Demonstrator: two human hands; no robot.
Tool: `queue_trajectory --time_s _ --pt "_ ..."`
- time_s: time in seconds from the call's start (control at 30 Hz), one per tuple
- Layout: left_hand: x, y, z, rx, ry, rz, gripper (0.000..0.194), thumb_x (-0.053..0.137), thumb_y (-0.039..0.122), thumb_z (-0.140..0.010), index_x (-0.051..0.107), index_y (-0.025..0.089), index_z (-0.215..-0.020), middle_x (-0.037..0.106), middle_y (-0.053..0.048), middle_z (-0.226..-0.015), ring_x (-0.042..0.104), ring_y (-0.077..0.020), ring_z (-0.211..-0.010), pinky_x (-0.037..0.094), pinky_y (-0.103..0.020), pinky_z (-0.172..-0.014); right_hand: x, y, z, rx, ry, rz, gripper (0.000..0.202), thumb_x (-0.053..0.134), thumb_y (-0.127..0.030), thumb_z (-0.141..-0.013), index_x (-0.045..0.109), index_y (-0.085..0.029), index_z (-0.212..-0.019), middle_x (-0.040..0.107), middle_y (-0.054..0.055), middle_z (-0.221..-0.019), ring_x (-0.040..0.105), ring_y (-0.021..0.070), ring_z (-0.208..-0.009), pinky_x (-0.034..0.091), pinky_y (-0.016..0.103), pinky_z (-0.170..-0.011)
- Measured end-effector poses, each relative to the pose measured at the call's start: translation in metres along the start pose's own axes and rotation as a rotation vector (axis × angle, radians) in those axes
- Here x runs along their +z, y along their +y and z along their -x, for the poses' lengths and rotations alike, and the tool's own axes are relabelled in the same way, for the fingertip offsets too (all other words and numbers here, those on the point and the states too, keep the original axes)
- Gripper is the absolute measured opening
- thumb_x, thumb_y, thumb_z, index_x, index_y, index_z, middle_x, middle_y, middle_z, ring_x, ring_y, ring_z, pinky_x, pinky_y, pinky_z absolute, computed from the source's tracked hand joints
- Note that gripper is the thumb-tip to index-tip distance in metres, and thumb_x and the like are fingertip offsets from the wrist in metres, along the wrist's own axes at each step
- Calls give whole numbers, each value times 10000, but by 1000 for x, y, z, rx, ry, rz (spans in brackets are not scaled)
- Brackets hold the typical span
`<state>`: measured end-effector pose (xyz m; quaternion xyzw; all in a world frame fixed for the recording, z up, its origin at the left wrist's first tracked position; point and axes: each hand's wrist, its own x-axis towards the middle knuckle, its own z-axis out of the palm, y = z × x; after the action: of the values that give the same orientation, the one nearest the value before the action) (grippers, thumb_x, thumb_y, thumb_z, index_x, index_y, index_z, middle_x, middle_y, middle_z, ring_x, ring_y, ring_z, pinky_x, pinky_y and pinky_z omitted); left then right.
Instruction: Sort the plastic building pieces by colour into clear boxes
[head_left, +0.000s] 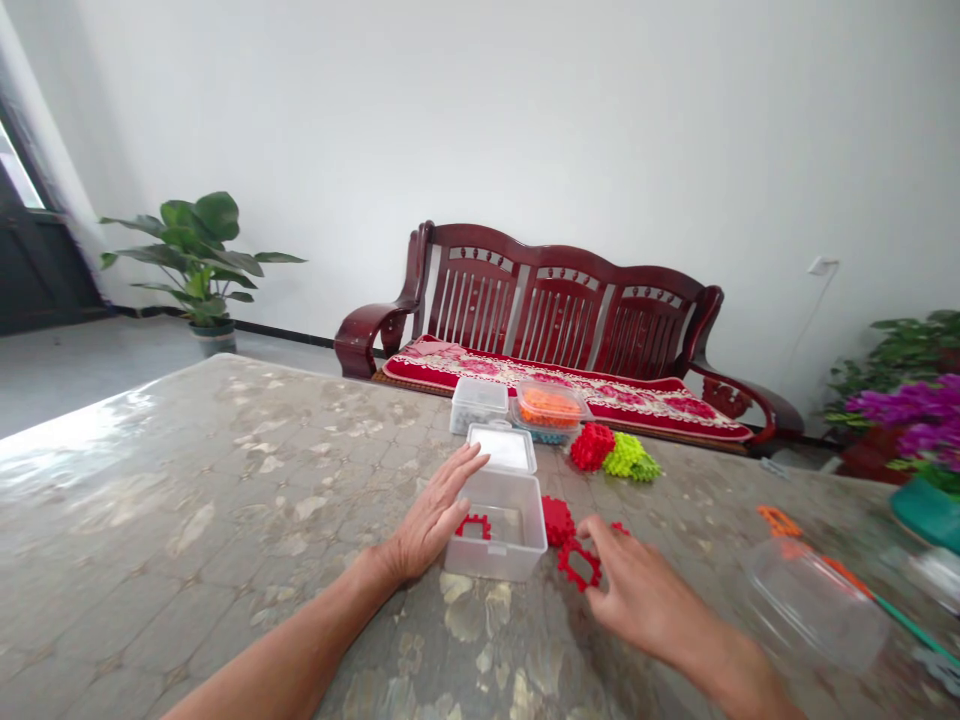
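A clear plastic box [499, 560] stands on the table with its lid [514, 448] hinged back at the far side. Inside it, toward the left, lies a red toothed frame piece [474, 526]. My left hand [436, 512] rests against the box's left side, fingers stretched out. To the right of the box, my right hand [630, 575] pinches another red toothed frame piece [579, 566] between thumb and fingers. Behind that piece sit more red toothed pieces [556, 520], and a bit of red shows beyond my right hand's knuckles.
Farther back stand a closed clear box [480, 405] and a tub with orange pieces [551, 405]. Beside them are red [592, 447] and lime-green clusters [631, 458]. At right lie a clear lid-like container [817, 605] and orange pieces [778, 521]. A wooden bench [562, 310] stands behind the table.
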<state>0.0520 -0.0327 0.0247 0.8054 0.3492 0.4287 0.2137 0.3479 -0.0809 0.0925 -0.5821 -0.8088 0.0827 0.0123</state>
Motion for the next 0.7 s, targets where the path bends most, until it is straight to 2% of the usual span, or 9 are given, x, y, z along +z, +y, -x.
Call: queue_trajectory --time_s 0.13,0.2,0.3,0.4,0.53,0.63,0.7 --pt "1 -1 0 -10 -10 6 552 259 455 -1034 298 227 -1535 212 -66 -1642 161 -278 -1512 120 -485 -1245 -39 -8 -11 17 132 -87 445 573 -187 -733 498 -218 -1170 696 53 -1050 644 174 -754 413 283 -726" --pt "2 -2 0 -11 -7 2 547 263 450 -1035 299 231 -1534 211 -65 -1642 163 -280 -1511 121 -486 -1244 -52 -22 -22 -53 167 -116 421 587 -200 -732 509 -220 -1145 695 43 -1031 629 159 -730 407 268 -702" --pt "3 -4 0 -1 1 -9 539 265 443 -1036 303 239 -1533 215 -65 -1640 176 -285 -1508 136 -489 -1241 -57 -46 -42 -200 159 -117 388 590 -206 -738 531 -209 -1121 693 56 -1051 642 173 -798 405 264 -712" --pt "2 -4 0 18 7 -13 538 257 444 -1037 292 246 -1537 211 -61 -1642 177 -284 -1507 141 -492 -1239 -51 -59 -57 -290 103 -55 431 574 -188 -736 536 -191 -1166 700 80 -1063 654 214 -897 408 279 -739" --pt "1 -3 1 23 0 -6 541 258 453 -1037 286 252 -1538 206 -56 -1643 165 -275 -1511 142 -484 -1240 -41 -46 -68 -282 83 -71 377 550 -158 -730 605 -215 -1098 712 56 -1046 650 203 -917 412 272 -759" --pt "0 -2 1 10 -8 -1 540 257 449 -1037 289 247 -1537 200 -56 -1645 162 -273 -1512 143 -478 -1241 -34 -21 -73 -153 131 -163 321 508 -117 -726 646 -221 -996 725 28 -990 651 173 -865 419 255 -749" --pt "0 -2 1 4 -13 0 542 255 448 -1036 287 246 -1538 201 -57 -1645 163 -276 -1512 141 -479 -1241 -28 -4 -75 -80 127 -185 322 522 -127 -726 652 -222 -1004 724 29 -1023 648 179 -901 426 259 -768"
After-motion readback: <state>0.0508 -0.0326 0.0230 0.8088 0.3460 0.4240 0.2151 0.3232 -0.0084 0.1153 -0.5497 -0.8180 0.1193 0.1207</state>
